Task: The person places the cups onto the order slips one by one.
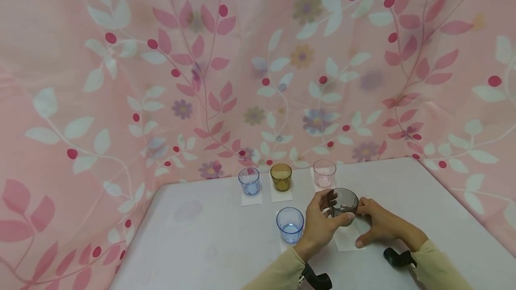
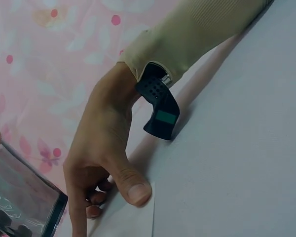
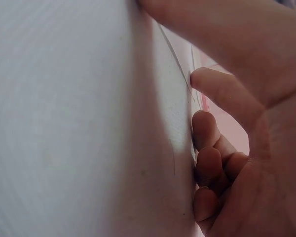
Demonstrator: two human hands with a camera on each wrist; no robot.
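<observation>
My left hand (image 1: 320,227) holds a smoky grey glass (image 1: 344,197) above the table, thumb across its near side and fingers round the far left side. The same grey glass (image 2: 24,197) shows at the lower left in the left wrist view. Below it lies a white paper slip (image 1: 347,240). My right hand (image 1: 383,223) rests over the slip's right side, thumb and forefinger spread apart. In the right wrist view the other fingers (image 3: 208,165) bend down to the surface, with nothing gripped between them.
A blue glass (image 1: 290,225) stands on paper just left of my left hand. Along the back are another blue glass (image 1: 250,182), an amber glass (image 1: 281,178) and a pink glass (image 1: 324,174), each on paper. A flowered pink cloth (image 1: 242,79) hangs behind the white table (image 1: 193,236).
</observation>
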